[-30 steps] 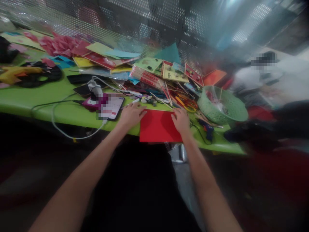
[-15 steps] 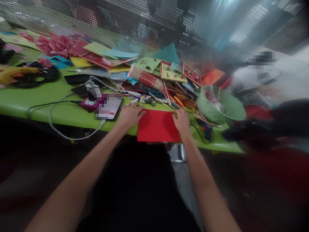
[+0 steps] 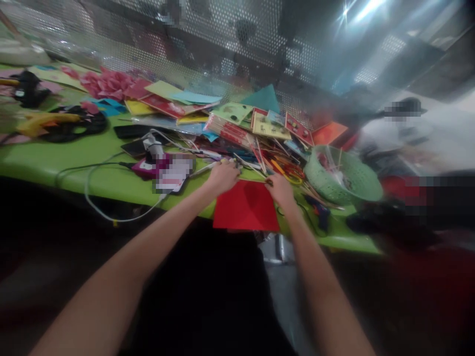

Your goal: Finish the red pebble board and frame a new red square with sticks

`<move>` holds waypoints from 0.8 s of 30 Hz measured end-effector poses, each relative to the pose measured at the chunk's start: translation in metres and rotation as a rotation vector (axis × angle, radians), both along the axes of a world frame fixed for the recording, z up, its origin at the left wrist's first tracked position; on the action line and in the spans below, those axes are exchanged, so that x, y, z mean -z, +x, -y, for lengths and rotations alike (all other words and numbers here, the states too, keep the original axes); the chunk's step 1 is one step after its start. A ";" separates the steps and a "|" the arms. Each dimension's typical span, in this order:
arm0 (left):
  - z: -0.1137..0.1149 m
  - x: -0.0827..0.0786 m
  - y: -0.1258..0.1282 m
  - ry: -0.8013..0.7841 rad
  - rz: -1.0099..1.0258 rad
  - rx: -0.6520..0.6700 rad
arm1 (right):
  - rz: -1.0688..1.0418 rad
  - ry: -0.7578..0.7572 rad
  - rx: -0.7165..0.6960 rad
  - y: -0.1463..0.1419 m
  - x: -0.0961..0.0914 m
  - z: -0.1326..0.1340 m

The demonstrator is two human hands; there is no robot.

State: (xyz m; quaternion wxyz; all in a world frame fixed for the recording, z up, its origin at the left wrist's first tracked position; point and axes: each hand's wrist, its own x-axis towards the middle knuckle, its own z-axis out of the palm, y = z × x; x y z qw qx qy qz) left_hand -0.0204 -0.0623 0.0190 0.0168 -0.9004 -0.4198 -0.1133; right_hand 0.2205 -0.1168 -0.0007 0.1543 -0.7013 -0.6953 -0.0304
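Note:
A red sheet of paper or thin card (image 3: pixel 246 210) lies at the front of the table, its near edge sticking out past the tabletop. My left hand (image 3: pixel 223 177) is over its far left corner, fingers stretched forward and to the right, close to small greyish pieces. At the far right corner, my right hand (image 3: pixel 281 190) has its fingers bent in on the sheet's edge. A small dark spot shows by those fingertips, too blurred to name. Thin sticks (image 3: pixel 249 164) lie just beyond both hands.
A green plastic basket (image 3: pixel 343 173) stands to the right, with a blue glue gun (image 3: pixel 319 213) before it. Yellow-handled scissors (image 3: pixel 284 170) lie behind my right hand. A phone (image 3: pixel 175 173), purple power adapter (image 3: pixel 150 167) and cables are at left. Coloured cards (image 3: pixel 270 123) pile up behind.
My left hand has slid right across the sheet's far left corner, toward the small greyish pieces. My right hand stays at the far right corner. The whole view has shifted slightly.

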 end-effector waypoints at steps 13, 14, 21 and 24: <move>-0.009 0.003 0.014 -0.093 0.063 0.024 | -0.289 0.066 -0.094 0.011 0.003 0.001; -0.010 0.003 0.013 -0.111 0.072 0.020 | -0.346 0.070 -0.095 0.010 0.003 0.003; -0.029 0.007 0.006 -0.362 0.262 0.145 | -0.937 0.166 -0.104 0.011 -0.001 0.004; -0.030 0.007 0.006 -0.439 0.319 0.216 | -1.109 0.182 -0.083 0.011 -0.002 0.004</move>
